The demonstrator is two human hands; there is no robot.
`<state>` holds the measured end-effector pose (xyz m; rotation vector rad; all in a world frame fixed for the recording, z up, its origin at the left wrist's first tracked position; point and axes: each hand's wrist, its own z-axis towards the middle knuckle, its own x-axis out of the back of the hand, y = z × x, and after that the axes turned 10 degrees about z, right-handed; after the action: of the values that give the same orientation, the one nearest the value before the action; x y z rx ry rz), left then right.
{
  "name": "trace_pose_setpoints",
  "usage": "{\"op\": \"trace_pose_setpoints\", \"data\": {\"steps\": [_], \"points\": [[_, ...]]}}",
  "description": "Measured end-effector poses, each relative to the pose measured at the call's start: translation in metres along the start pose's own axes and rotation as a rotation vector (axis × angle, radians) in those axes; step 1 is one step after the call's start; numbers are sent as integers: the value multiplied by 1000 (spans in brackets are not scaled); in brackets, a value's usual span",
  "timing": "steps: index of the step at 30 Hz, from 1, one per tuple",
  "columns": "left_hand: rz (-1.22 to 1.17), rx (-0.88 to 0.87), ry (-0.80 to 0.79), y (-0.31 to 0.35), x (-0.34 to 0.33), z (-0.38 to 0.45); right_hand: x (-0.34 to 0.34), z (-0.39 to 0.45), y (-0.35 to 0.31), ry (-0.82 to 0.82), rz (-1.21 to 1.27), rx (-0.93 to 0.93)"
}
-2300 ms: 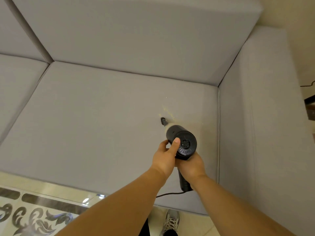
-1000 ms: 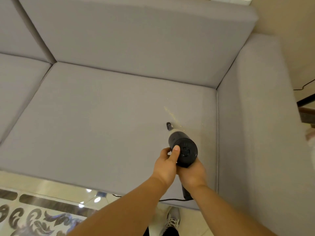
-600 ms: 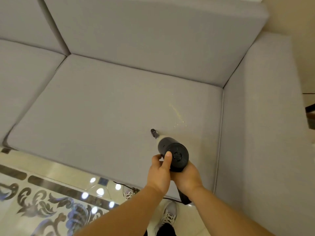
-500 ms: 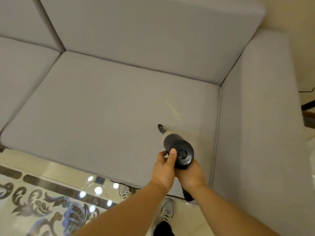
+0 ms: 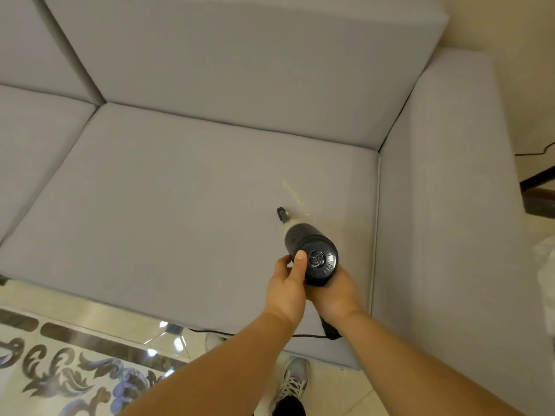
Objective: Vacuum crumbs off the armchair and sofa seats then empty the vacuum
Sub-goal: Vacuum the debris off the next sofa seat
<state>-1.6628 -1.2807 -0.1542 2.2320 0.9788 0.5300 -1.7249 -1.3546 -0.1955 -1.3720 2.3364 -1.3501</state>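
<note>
Hands (image 5: 312,286) round cylindrical black vacuum (image 5: 312,250), woven sofa (image 5: 180,205).

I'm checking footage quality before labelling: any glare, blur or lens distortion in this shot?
Head view: glare spots on the glossy floor at lower left; wide-angle bending curves the sofa edges; the vacuum, both gripping hands and the crumbs are fairly sharp; the white object at the right edge is blurred; lighting is soft, without hard shadows.

No text, label, brand or number is readable anywhere, not even on the vacuum's (image 5: 312,250) black rear cap
</note>
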Motion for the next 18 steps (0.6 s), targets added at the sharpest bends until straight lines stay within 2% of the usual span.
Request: {"op": "trace_pose_setpoints", "data": {"steps": [3,8,18], "points": [[23,36,-3,7,5,12,-7,8,-3,15,34,-22],[75,43,-97,4,-10,11,6,3,11,96,61,-83],[128,11,-179,12,-29,-8,30,-22,15,170,163,-74]]}}
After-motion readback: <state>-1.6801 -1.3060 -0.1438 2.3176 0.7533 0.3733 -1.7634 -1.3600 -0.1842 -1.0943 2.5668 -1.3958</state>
